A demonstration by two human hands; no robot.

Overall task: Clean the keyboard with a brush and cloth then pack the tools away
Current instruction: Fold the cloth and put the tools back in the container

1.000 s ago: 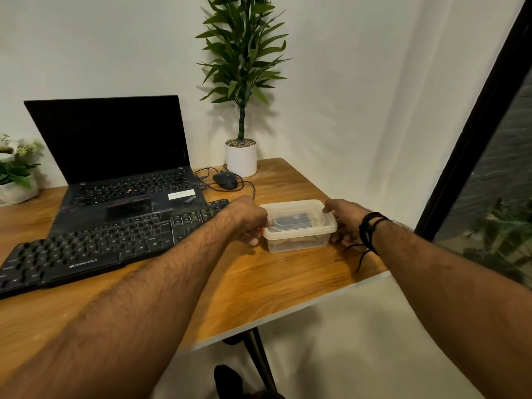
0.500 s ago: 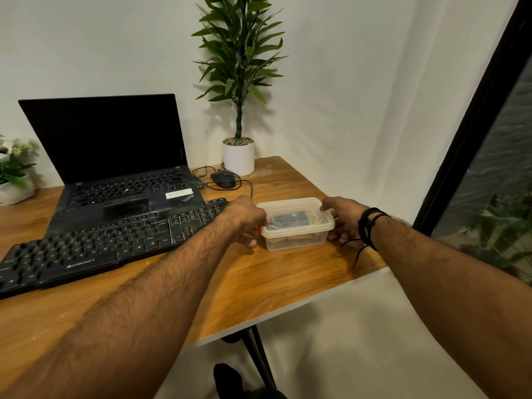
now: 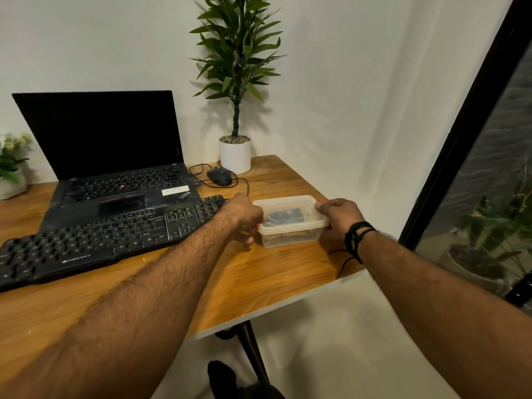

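Note:
A clear plastic box [image 3: 290, 233] with its lid on stands on the wooden table [image 3: 259, 277], near the right edge. Something dark shows through the lid; I cannot tell what it is. My left hand [image 3: 244, 217] grips the box's left end, fingers curled at the lid's rim. My right hand [image 3: 338, 216] grips the right end the same way, thumb on the lid's corner. The black keyboard [image 3: 100, 240] lies to the left of the box, just behind my left wrist.
An open black laptop [image 3: 115, 168] sits behind the keyboard. A black mouse [image 3: 219, 177] with its cable and a potted plant [image 3: 234, 154] stand at the back. A small plant pot [image 3: 11, 182] is at the far left. The table's front edge runs close below my right wrist.
My right hand has shifted from the box's side up onto the lid's right corner. The left hand stays on the left end. The box has not moved.

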